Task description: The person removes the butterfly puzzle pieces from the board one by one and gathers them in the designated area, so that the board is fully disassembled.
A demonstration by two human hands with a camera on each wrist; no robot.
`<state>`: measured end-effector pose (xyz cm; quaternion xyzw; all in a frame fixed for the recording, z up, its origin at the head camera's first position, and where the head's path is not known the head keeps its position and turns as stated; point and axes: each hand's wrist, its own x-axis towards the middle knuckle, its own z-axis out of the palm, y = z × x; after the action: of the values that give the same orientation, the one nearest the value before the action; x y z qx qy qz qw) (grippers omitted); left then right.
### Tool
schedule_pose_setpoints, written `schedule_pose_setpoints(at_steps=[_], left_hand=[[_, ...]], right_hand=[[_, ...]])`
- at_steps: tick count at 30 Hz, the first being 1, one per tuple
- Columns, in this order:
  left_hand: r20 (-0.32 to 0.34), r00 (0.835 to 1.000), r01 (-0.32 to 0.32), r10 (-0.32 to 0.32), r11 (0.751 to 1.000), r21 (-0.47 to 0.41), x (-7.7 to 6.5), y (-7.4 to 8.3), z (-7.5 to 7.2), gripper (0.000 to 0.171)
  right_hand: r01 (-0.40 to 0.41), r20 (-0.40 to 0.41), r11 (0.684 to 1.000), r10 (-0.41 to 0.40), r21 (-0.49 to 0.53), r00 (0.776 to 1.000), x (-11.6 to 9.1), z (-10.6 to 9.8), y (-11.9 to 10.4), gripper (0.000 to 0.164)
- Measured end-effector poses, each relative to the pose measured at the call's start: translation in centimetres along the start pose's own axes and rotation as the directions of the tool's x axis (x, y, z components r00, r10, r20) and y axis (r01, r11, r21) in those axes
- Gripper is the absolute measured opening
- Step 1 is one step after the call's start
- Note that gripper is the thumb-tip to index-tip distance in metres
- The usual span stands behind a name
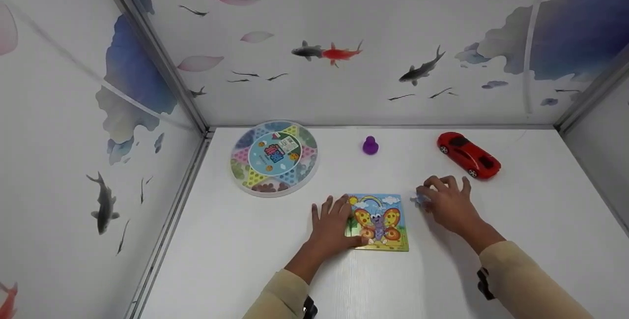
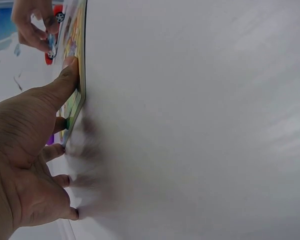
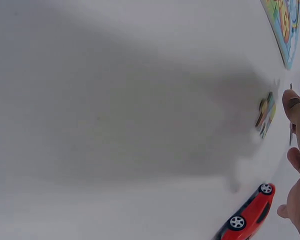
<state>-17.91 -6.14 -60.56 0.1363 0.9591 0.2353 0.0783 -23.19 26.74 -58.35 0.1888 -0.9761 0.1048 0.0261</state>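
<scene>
A square butterfly puzzle (image 1: 378, 220) lies flat on the white table. My left hand (image 1: 331, 228) rests on its left side with spread fingers, the thumb (image 2: 70, 65) on its lower edge. Just right of the puzzle, my right hand (image 1: 449, 206) pinches a small puzzle piece (image 3: 291, 136) between thumb and fingers; it shows nearly edge-on in the right wrist view. Another colourful puzzle piece (image 3: 266, 115) lies on the table beneath that hand. Light blue shows at the right fingertips in the head view, partly covered by the fingers.
A red toy car (image 1: 469, 155) stands beyond my right hand. At the back middle is a small purple knobbed toy (image 1: 370, 146). A round star-patterned game board (image 1: 274, 181) lies at the back left. Printed walls border the table's back and sides.
</scene>
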Motion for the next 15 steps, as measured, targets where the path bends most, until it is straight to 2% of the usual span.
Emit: schedule_pose_setpoints(at_steps=[7,15], left_hand=[[0.0,1.0,-0.002,0.002,1.0,0.009,0.1,-0.1,0.2,0.067],[0.003,1.0,-0.003,0.003,1.0,-0.024,0.1,-0.2,0.1,0.065]], right_hand=[[-0.064,0.017,0.998,0.064,0.014,0.998,-1.1,-0.5,2.6,0.051],[-0.095,0.035,0.995,0.095,-0.002,0.995,-2.1,-0.7,3.8,0.052]])
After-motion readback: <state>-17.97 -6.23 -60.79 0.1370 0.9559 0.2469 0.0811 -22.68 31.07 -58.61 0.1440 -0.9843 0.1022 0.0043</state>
